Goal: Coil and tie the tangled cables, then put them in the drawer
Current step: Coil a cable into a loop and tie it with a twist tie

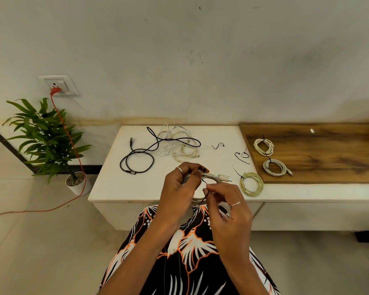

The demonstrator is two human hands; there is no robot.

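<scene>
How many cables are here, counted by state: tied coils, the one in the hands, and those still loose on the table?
Tied coils: 3 (cream coil, grey-white coil, yellow-green coil)
In the hands: 1 (white cable)
Loose: 2 (black cable, white tangle)
Total: 6

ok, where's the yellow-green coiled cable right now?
Head view: the yellow-green coil lies on the white tabletop, right of the right hand, just off the wooden drawer's near-left corner.
</scene>
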